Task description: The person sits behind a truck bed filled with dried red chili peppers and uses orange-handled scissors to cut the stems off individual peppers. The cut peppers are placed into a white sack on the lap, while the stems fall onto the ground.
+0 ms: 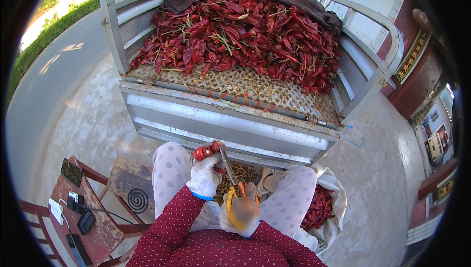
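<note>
My left hand (204, 175), in a white knit glove, grips a small bunch of dried red chili peppers (206, 151) above my lap. In my gloved right hand (235, 213) are scissors (232, 175) with yellow and orange handles. Their blades point up beside the right side of the bunch, and I cannot tell whether they touch it. A blurred patch covers part of the right hand. Below the hands, cut stems (241, 173) lie heaped between my legs. Just ahead, a large pile of dried red chili peppers (239, 35) fills the truck bed (235, 83).
The lowered metal tailgate (228, 119) stands before my knees. At my right, a white sack (336, 197) holds more red chili peppers. To my left are a wooden chair (95, 226) with a phone (71, 171) and cabled devices, and a wooden stool (128, 173) bearing a black coil (138, 200).
</note>
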Demonstrator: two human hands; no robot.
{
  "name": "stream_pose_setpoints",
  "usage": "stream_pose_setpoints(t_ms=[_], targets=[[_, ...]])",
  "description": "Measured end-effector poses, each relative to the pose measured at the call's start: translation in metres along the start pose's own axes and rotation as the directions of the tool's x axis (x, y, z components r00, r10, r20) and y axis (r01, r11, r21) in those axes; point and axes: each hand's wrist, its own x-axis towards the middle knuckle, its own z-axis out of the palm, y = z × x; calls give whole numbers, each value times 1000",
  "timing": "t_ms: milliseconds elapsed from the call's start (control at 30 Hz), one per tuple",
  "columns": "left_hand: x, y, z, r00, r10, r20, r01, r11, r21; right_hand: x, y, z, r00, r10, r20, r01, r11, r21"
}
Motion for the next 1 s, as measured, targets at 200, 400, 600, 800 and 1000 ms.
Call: stream_pose_setpoints(t_ms=[200,400,600,800,1000], targets=[[-7,9,1,995,-30,92,27,999,41,-20,-7,6,920,-201,-337,101,951,-292],[-10,5,-7,989,-6,-149,38,975,218,-47,-51,91,603,-272,-750,-578,499,-646],[-2,1,-17,984,-73,-162,92,989,113,29,-31,173,462,-728,-507,-819,-569,71],[-6,8,-4,982,-103,-161,136,969,205,61,-49,182,487,-737,-469,-555,-675,486],[-8,9,-11,990,-124,-71,137,962,237,75,-51,196,468,-702,-536,-502,-711,492]])
